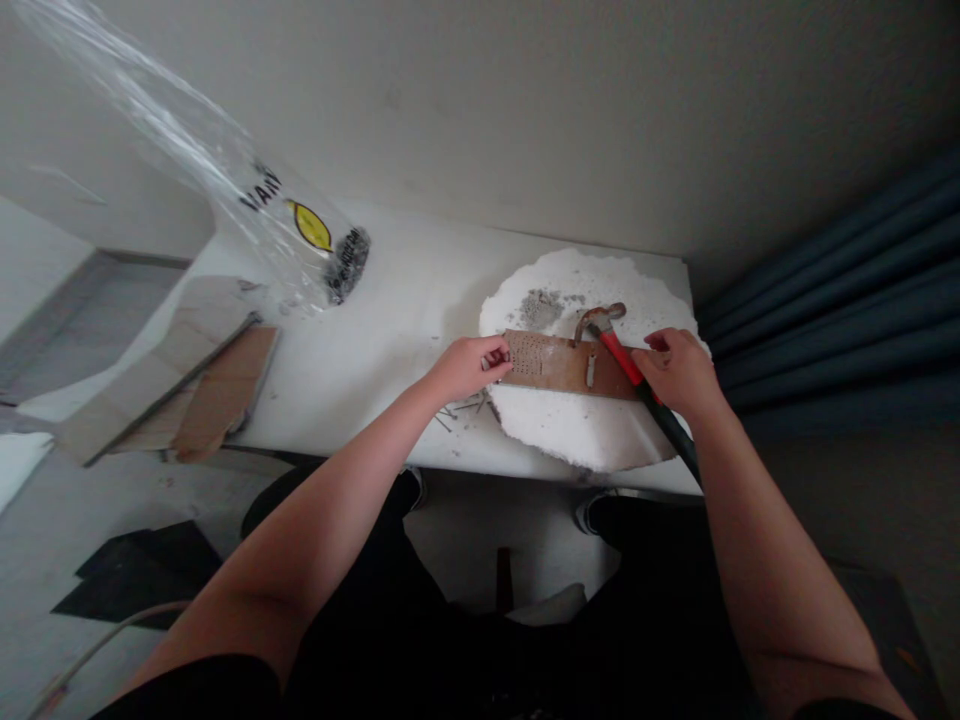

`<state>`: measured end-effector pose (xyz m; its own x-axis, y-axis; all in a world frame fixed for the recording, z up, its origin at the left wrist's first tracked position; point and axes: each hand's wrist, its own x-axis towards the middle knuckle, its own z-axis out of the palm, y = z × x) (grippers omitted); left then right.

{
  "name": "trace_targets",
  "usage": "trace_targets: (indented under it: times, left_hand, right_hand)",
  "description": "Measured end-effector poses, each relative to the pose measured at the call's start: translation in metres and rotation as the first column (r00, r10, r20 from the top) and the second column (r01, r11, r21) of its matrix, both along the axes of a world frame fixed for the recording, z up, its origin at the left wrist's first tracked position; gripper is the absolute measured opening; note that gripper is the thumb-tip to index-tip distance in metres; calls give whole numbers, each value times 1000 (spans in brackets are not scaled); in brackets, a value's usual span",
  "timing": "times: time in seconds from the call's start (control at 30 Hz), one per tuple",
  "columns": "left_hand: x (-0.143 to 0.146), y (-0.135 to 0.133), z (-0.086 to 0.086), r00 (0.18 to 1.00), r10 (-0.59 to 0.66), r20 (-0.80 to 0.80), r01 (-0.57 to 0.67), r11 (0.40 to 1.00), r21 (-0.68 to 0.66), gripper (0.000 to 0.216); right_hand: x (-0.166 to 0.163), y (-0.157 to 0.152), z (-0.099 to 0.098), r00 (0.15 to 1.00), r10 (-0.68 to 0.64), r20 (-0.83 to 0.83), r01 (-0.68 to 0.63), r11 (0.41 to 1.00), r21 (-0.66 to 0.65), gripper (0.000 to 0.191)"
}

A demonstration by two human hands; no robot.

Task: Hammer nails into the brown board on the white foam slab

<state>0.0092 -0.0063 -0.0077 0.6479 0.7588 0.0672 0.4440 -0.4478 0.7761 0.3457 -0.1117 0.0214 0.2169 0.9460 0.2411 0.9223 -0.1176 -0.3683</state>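
Note:
A thin brown board [553, 364] dotted with small holes lies across a white, rough-edged slab [577, 425]. At the board's left end is my left hand [474, 366], its fingers curled closed; what they hold is hidden. A claw hammer [620, 358] with a red and black handle rests over the board, its rusty head toward the far side. My right hand [681, 372] is beside the handle, fingers bent inward and closed, their contents not visible. A small pale piece [591, 370] sits on the board. Several nails [450, 414] are scattered near the slab's left edge.
The white table [360, 380] stands against a wall. Clear plastic wrap [307, 235] with a yellow label lies at the back left, torn cardboard [217, 395] at the left end. A dark curtain [840, 300] hangs at right. Dark sheets [142, 570] lie on the floor.

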Motion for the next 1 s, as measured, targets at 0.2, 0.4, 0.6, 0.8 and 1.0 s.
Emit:
trace_targets:
  times: [0.2,0.4,0.6,0.8,1.0]
  left_hand:
    - [0,-1,1,1000,5,-6,-5,1000,5,10]
    - [0,-1,2,1000,3,-24,-2,1000,28,8]
    - [-1,-1,-1,999,2,-48,1,998,56,8]
    - [-1,-3,-1,999,-49,-24,52,989,141,8]
    - [-1,-3,-8,997,-68,49,57,981,187,7]
  right_hand:
    - [-2,-1,0,1000,-12,-10,12,1000,-1,26]
    - [1,-1,0,1000,2,18,-1,1000,-24,25]
    - [8,-6,-8,975,146,167,-94,955,-283,28]
    - [-11,-8,0,909,128,397,31,928,-370,25]
    - [-26,-9,15,873,78,481,141,905,-401,30]
